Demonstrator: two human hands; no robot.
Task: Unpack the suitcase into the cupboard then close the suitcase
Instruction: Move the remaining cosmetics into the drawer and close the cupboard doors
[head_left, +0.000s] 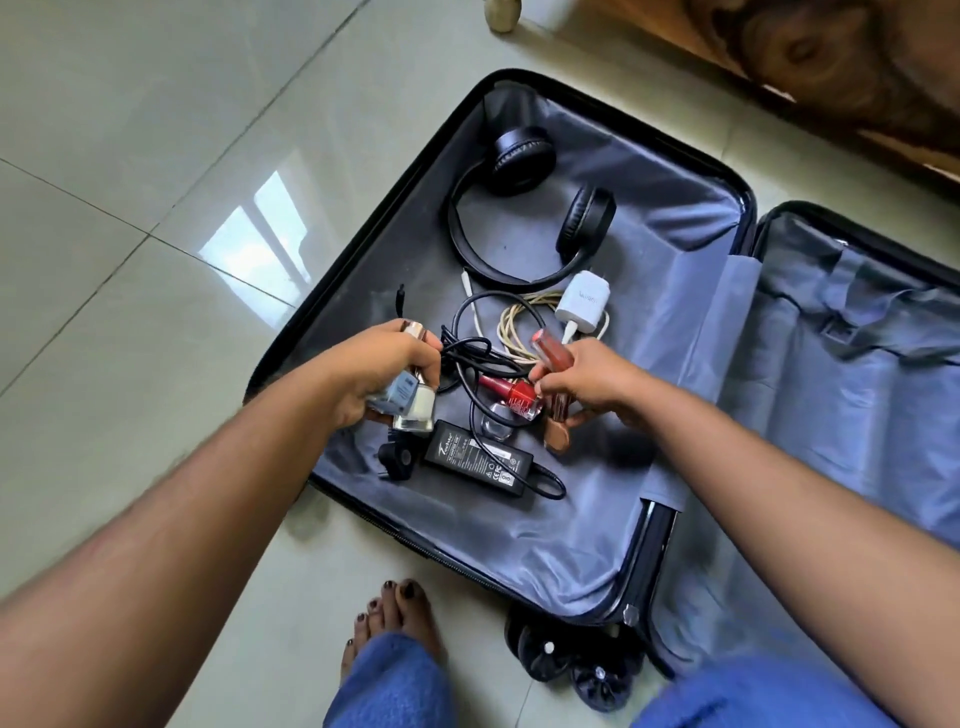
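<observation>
Your left hand (382, 371) grips pale glass nail-polish bottles (415, 405); your right hand (587, 382) pinches a slim red-brown gloss tube (550, 351). Both hover inside the open black hard-shell suitcase (395, 187) lying on the tiled floor (130, 208), near its front rim. Black over-ear headphones (524, 208) lie toward the far edge.

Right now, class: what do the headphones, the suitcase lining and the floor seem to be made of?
Headphones: matte black plastic, probably, with wrinkled leather-like pads.
Suitcase lining: thin grey cloth with a slight sheen; it creases.
Floor: glossy pale tile, grout lines, mirrors a window.
</observation>
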